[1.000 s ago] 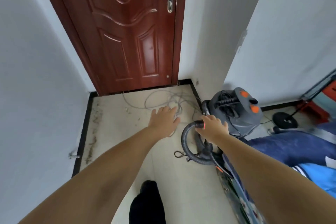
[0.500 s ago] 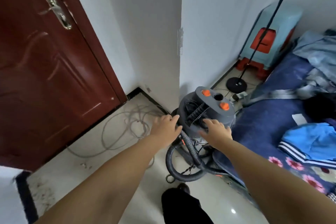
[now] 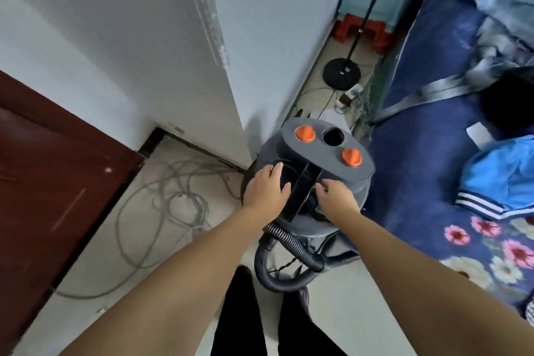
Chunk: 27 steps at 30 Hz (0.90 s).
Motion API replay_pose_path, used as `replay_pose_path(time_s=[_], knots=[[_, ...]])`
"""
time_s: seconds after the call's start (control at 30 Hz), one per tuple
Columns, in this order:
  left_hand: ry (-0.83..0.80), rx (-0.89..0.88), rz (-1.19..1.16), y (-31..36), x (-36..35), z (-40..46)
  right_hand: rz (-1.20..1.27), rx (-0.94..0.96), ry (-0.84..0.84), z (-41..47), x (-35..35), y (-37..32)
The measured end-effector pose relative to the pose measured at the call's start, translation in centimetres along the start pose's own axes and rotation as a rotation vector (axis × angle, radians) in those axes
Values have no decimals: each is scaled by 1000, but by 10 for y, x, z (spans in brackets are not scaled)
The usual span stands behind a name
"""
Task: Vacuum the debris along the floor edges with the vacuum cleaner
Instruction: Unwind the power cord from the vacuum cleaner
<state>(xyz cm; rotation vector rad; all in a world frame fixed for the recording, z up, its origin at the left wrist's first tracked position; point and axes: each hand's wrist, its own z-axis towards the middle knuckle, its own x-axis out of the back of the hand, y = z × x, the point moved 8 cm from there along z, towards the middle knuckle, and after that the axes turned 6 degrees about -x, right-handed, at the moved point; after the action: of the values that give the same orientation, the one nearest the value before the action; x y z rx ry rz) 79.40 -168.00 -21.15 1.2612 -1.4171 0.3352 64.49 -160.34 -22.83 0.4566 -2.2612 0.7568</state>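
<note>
Centre frame: left hand (image 3: 265, 189) flat on vacuum cleaner (image 3: 326, 153) lid, right hand (image 3: 336, 196) loosely curled beside handle (image 3: 303, 191). Grip handle squarely, keep hose (image 3: 291, 243) clear of cables (image 3: 173, 199).

Both hands are down on top of the grey vacuum (image 3: 312, 170). The left hand (image 3: 265, 191) rests on the dark top left of the black handle (image 3: 303, 191), fingers fairly straight. The right hand (image 3: 336, 196) is just right of the handle, fingers curled, but I can't tell if it grips anything. Two orange knobs (image 3: 304, 133) sit on the far side of the lid. The ribbed hose (image 3: 291, 243) loops on the floor (image 3: 95, 263) near the person's feet. A tangle of grey cable (image 3: 173, 196) lies left, by the red door (image 3: 52, 170). On the right is a blue bed (image 3: 433, 167); a black lamp base (image 3: 341, 72) stands far, beside the wall (image 3: 260, 37).
</note>
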Motion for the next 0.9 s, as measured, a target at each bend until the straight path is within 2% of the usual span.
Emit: replay_pose_path(time_s=[0.13,0.27,0.37,0.47,0.63,0.9], knots=[[59,102,25,-35,-28,45,108,-169,148,35,-29,7],[-78,150,-137,-59,-66,73,226,-296,269,52,-51,14],[-147,182,-226,-69,-86,89,264,-283,396,57,-61,16],[-147,196,-267,-75,-95,92,295,-248,467,55,-64,17],[-128,208,-287,-81,-98,82,270,-181,441,49,-65,12],[-116,240,-219,-95,-106,40,219,-118,309,28,-86,23]])
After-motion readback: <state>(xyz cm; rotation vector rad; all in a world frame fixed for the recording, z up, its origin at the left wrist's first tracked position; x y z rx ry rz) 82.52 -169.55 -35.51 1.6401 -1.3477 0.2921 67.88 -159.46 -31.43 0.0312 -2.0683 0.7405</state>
